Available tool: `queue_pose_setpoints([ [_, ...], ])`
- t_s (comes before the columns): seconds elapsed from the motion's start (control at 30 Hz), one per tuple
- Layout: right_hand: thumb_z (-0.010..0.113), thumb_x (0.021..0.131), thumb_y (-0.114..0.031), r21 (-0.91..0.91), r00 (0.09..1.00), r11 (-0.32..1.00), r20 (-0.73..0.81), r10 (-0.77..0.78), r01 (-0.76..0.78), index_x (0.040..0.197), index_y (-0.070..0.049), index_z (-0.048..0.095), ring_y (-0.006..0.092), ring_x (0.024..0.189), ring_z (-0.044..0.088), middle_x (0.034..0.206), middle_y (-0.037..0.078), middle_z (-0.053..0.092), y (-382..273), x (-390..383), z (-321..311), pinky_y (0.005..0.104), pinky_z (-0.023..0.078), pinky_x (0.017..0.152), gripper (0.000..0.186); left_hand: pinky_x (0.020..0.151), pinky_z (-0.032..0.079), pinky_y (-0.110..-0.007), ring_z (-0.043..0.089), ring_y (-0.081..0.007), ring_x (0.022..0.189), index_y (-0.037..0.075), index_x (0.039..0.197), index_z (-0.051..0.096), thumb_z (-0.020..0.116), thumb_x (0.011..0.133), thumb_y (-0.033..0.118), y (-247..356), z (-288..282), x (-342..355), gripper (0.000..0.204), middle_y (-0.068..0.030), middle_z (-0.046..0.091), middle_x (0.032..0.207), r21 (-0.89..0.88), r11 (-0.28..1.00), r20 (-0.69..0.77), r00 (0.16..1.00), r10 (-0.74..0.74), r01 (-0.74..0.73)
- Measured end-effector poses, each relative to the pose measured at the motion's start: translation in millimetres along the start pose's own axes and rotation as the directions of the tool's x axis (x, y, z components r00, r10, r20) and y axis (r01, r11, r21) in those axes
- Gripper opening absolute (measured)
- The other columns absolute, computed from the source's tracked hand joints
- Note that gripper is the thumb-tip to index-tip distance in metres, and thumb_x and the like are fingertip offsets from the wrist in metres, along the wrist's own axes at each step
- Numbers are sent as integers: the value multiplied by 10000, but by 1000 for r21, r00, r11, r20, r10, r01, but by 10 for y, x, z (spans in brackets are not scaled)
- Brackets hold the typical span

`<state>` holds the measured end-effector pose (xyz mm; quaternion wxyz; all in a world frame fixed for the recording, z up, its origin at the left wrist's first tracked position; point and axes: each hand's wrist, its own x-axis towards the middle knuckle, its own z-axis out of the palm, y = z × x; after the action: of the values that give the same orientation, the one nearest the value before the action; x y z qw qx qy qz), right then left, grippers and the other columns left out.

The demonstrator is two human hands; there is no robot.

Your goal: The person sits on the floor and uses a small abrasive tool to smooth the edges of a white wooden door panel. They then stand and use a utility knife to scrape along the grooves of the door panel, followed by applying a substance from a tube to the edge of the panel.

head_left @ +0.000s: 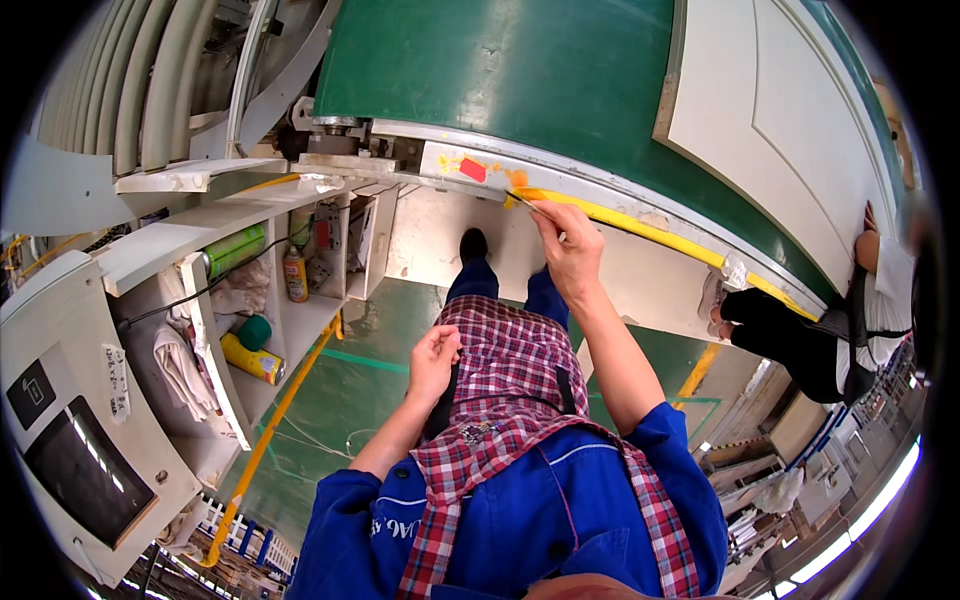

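My right hand [572,252] pinches a thin stick [527,205] whose dark end is at the edge of the green conveyor belt [480,70]. That end lies beside an orange smear [517,178] and the start of a yellow strip [620,218] along the metal edge rail [440,165]. A small red patch [473,170] sits on the rail to the left, among orange specks. My left hand [433,362] hangs in front of the red checked apron [500,345], its fingers curled together. Whatever those fingers may hold is hidden.
A white panel [740,120] lies on the belt at right, with another person [800,330] beside it. On the left, an open shelf unit [290,340] holds spray cans [295,272] and cloths [183,365]. A cabinet with a dark screen [88,470] stands nearer.
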<state>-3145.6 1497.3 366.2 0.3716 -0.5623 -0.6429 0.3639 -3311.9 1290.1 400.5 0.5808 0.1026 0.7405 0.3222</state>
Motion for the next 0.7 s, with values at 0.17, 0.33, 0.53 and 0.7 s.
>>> queue_pose_setpoints([
  [0.17, 686, 799, -65, -37, 997, 998, 54, 47, -45, 951, -83, 680, 220, 685, 642, 838, 86, 663, 156, -4, 182, 289, 506, 598, 153, 583, 436, -187, 523, -45, 635, 2, 1044, 602, 585, 929, 112, 64, 11, 83, 161, -4, 604, 777, -19, 1000, 30, 999, -16, 17],
  [0.33, 695, 798, -18, -60, 998, 997, 19, 55, -54, 942, -23, 676, 176, 649, 635, 820, 107, 658, 251, -70, 152, 259, 499, 595, 146, 581, 434, -184, 526, -46, 636, -2, 1048, 600, 583, 928, 104, 30, -102, 136, 161, -7, 608, 780, -28, 1000, 10, 1000, -3, 3],
  [0.53, 684, 804, -67, -186, 994, 982, 112, -16, 37, 921, -61, 678, 235, 663, 628, 811, 78, 642, 236, 52, 55, 301, 493, 590, 118, 583, 433, -184, 528, -49, 644, 0, 1051, 600, 589, 925, 106, -56, -129, 192, 165, -10, 612, 799, -9, 999, 22, 999, -36, 36],
  [0.7, 646, 835, -164, -411, 974, 902, 222, -39, 129, 887, -106, 661, 290, 686, 621, 819, 54, 623, 62, 290, -21, 372, 496, 594, 79, 583, 437, -186, 530, -48, 655, 1, 1055, 599, 587, 927, 109, -57, -104, 226, 168, -8, 610, 808, -15, 999, 63, 998, -32, 33],
])
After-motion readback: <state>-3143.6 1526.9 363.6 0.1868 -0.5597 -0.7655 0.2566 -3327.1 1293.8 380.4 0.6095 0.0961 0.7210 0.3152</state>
